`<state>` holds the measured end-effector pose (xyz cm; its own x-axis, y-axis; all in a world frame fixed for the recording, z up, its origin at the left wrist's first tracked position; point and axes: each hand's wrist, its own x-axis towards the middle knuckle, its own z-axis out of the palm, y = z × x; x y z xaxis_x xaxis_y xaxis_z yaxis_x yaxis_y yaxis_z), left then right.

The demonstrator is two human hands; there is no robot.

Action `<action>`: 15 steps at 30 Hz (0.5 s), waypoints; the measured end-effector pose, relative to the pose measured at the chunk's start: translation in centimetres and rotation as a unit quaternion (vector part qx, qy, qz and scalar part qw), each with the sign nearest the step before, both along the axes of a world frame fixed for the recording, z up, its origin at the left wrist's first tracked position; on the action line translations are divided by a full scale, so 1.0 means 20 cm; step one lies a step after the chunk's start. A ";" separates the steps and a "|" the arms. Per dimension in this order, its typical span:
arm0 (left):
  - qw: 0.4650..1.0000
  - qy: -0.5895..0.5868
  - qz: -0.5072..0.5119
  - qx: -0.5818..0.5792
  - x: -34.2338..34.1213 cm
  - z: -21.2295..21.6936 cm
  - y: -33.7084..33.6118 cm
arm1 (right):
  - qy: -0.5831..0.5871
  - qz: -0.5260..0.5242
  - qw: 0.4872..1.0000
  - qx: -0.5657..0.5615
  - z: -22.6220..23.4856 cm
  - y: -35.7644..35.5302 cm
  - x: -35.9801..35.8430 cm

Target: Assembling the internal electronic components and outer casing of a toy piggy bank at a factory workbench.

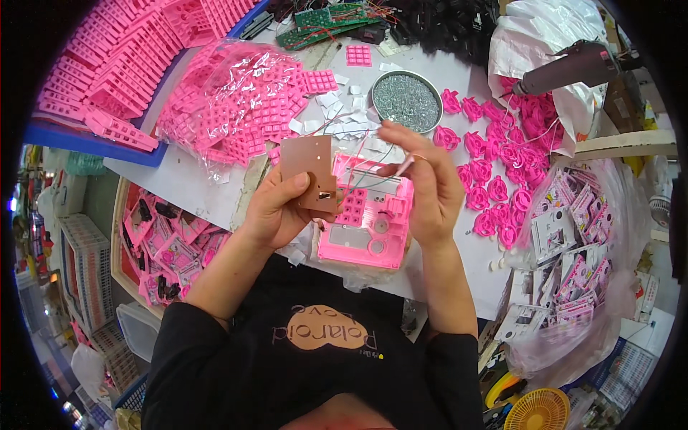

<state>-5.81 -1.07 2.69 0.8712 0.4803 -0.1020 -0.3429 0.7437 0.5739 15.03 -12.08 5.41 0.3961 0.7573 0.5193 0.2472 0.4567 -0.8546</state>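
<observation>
My left hand (276,204) grips a brown circuit board (307,168) by its lower edge, thumb on its flat face. Thin wires (351,188) run from the board toward my right hand (428,190). The right hand's fingers are bent together around a small piece at the wires' end, too hidden to name. Below both hands lies an open pink plastic casing (358,247), inner side up, with a pink keypad (351,208) set in its left half. The board is held above the casing's upper left corner.
A round tin (407,100) of small metal screws stands beyond the casing. Pink keypads (251,107) in clear plastic lie at the left, pink rosette-shaped parts (494,172) at the right. An electric screwdriver (570,68) hangs at the upper right. Green circuit boards (330,21) lie at the back.
</observation>
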 end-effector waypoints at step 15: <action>0.991 0.054 0.071 0.102 -0.06 -0.03 0.02 | -0.104 0.042 0.943 -0.314 0.10 -0.31 0.02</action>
